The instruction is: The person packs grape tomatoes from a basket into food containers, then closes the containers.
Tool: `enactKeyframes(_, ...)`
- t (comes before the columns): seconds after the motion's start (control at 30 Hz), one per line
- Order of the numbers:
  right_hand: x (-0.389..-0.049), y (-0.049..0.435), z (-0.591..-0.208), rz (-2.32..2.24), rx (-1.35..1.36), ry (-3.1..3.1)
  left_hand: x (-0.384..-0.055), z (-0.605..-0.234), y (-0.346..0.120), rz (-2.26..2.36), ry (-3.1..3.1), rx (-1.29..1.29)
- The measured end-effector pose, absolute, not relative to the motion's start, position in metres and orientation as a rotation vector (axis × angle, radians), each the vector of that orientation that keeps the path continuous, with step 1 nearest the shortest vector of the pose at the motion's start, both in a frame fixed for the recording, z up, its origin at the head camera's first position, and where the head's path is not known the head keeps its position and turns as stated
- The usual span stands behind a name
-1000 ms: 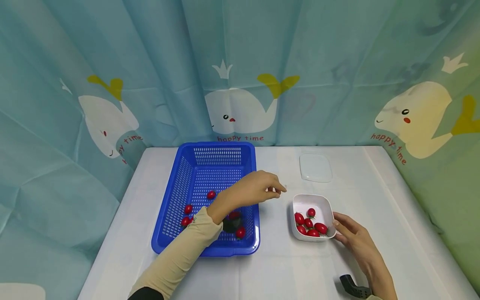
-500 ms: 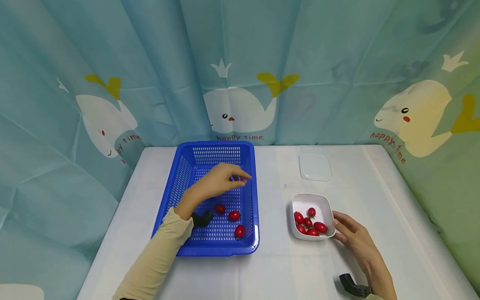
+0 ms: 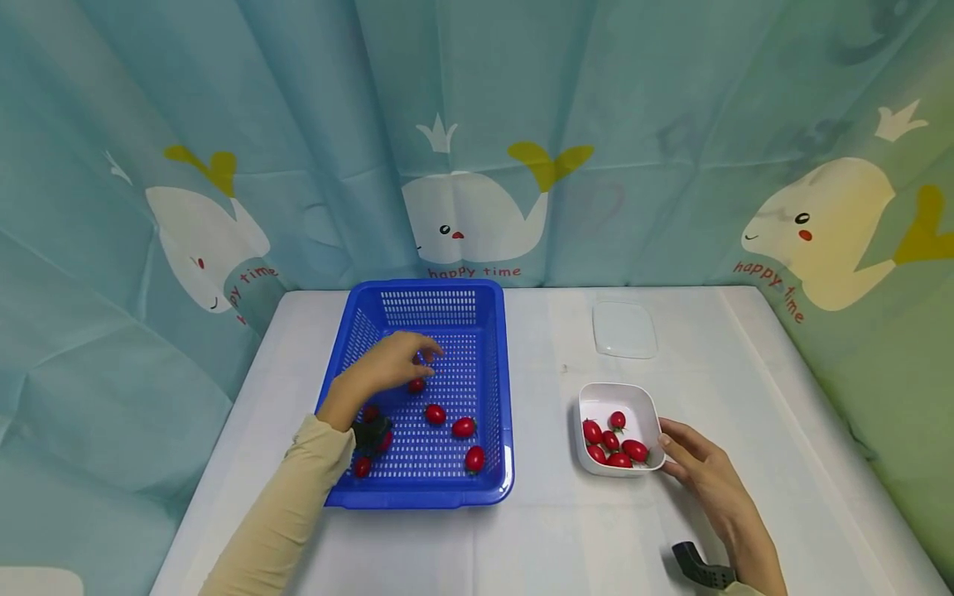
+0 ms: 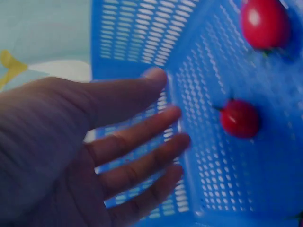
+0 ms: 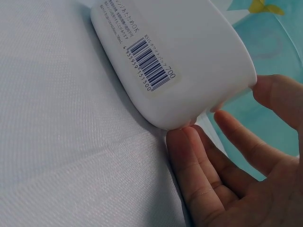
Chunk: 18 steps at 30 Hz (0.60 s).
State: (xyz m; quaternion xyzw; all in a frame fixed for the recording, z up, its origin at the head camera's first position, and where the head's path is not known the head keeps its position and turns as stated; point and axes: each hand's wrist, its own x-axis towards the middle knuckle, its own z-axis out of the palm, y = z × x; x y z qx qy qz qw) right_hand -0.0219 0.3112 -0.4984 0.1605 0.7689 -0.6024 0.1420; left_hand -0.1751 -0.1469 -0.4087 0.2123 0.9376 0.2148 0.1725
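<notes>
My left hand (image 3: 395, 361) hovers inside the blue plastic basket (image 3: 509, 397), above several cherry tomatoes (image 3: 464, 427). In the left wrist view its fingers (image 4: 142, 130) are spread from the thumb with nothing between them, and a cherry tomato (image 4: 240, 118) lies apart from them on the basket floor. My right hand (image 3: 701, 463) grips the right corner of a white plastic container (image 3: 637, 406). In the right wrist view the thumb (image 5: 279, 97) touches the rim, while the fingertips meet the wall low down. Several cherry tomatoes (image 3: 619, 459) sit in the container.
A clear lid (image 3: 624, 329) lies flat behind the container on the white-covered table (image 3: 547, 530). A blue-green curtain with whale prints (image 3: 477, 215) hangs along the back and sides. Black wrist straps sit on both arms, the right one (image 3: 701, 567) near the table's front.
My left hand has moved left from between basket and container to over the basket's left half. The right hand and container have stayed in place.
</notes>
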Motion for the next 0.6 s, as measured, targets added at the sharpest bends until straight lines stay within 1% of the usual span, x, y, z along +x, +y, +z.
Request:
enactKeyframes(0.27, -0.021, 0.310, -0.499, -1.729, 0.463, 2.227, -0.175, -0.416, -0.152, 0.470, 2.656, 0.514)
enactKeyframes(0.6, -0.022, 0.310, -0.498, -1.724, 0.459, 2.231, -0.179, -0.425, -0.155, 0.443, 2.601, 0.519)
